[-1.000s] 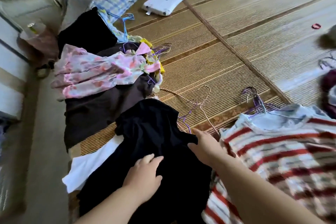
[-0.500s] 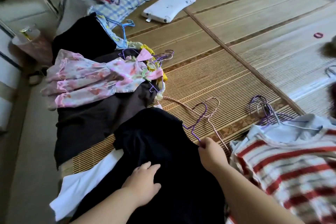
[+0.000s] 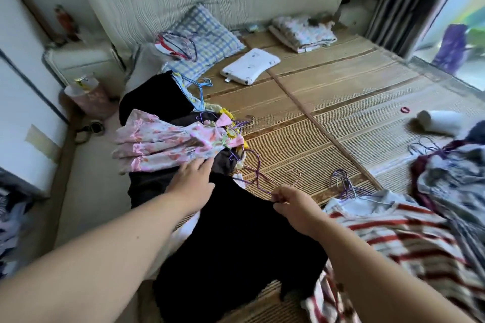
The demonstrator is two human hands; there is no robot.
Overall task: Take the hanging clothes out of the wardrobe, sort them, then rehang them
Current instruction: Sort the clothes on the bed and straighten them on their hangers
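Observation:
A black garment (image 3: 236, 238) lies spread on the straw mat in front of me. My right hand (image 3: 294, 207) pinches its upper edge where a purple wire hanger (image 3: 258, 178) sticks out. My left hand (image 3: 193, 178) reaches forward with straight fingers over the dark brown garment (image 3: 147, 186), at the edge of a pink floral dress (image 3: 168, 144). That dress tops a pile of clothes on hangers. A red-and-white striped shirt (image 3: 399, 238) on a hanger lies at my right.
The straw mat (image 3: 328, 113) stretches ahead. On it lie a checked pillow (image 3: 207, 39), a white pad (image 3: 250, 65), folded bedding (image 3: 301, 33), a white roll (image 3: 441, 120) and a heap of dark clothes (image 3: 451, 173) at right. A white cabinet (image 3: 23, 92) stands left.
My left hand has left the black garment and moved forward to the pink dress and brown garment. My right hand still pinches the black garment's top. My head has lifted, showing more of the room.

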